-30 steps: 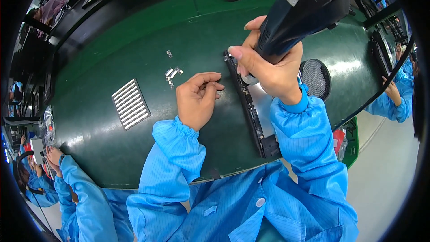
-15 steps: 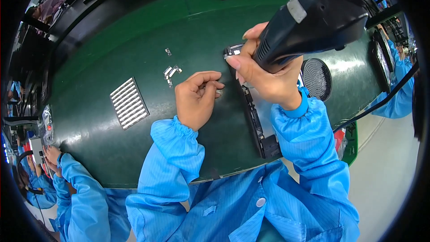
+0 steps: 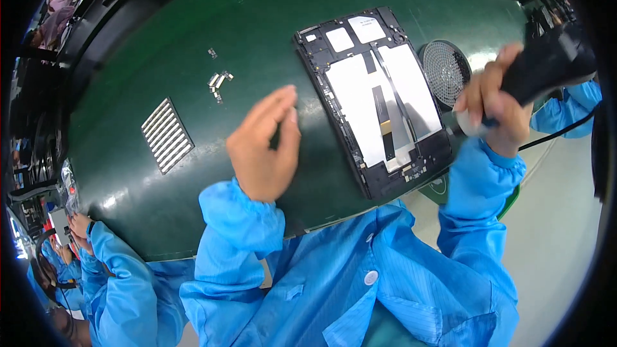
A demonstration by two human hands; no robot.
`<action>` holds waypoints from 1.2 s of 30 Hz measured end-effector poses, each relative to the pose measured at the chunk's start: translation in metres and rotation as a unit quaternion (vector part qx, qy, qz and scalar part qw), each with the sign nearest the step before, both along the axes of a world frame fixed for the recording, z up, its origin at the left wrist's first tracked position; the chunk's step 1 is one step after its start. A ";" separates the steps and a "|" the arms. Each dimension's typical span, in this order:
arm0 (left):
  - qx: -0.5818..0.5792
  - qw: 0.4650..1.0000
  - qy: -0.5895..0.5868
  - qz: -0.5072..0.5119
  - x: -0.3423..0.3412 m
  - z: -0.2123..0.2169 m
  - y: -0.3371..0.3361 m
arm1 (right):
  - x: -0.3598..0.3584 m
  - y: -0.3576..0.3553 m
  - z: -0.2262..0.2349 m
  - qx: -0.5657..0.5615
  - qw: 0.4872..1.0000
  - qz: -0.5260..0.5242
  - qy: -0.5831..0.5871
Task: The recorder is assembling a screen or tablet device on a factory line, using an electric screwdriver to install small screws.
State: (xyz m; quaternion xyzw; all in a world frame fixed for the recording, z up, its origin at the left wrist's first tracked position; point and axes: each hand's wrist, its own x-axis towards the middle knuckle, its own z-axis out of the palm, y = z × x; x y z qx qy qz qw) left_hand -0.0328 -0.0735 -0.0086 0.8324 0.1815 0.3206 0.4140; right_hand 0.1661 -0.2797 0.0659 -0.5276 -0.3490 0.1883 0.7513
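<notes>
My left hand [image 3: 263,148] is raised over the green table, its fingers stretched and the thumb apart, with nothing visible between them. At the right, my right hand [image 3: 498,106] grips a black corded hand-held tool [image 3: 546,64]; motion blurs the fingers, and a pale rounded part shows under them. Between my hands lies an opened tablet [image 3: 379,90], with a black frame, white battery panels and a dark ribbon cable. Neither hand touches the tablet's middle. Left of my left hand are several small metallic pieces [image 3: 218,83] and a dark plate with pale strips [image 3: 167,135].
A round black dish with a dotted, grid-like surface [image 3: 443,72] stands beside the tablet's right edge. The tool's black cable [image 3: 559,133] runs off to the right. At the lower left, a co-worker's sleeve [image 3: 128,276] reaches the table edge. A green bin [image 3: 511,202] sits below the table.
My right hand has drawn the tool away from the tablet's upper left to the right, uncovering the tablet. My left hand's fingers have straightened from a curled pinch. The view has shifted.
</notes>
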 end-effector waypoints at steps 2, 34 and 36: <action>0.091 0.993 0.006 -0.070 -0.003 0.008 -0.026 | 0.013 -0.047 -0.017 -0.041 0.995 0.082 0.027; 0.448 0.892 0.012 0.052 -0.006 0.091 0.169 | -0.017 0.074 -0.015 -0.011 0.968 0.211 0.139; 0.460 0.884 0.079 0.025 -0.006 0.078 0.208 | -0.014 0.076 -0.019 -0.008 0.969 0.207 0.131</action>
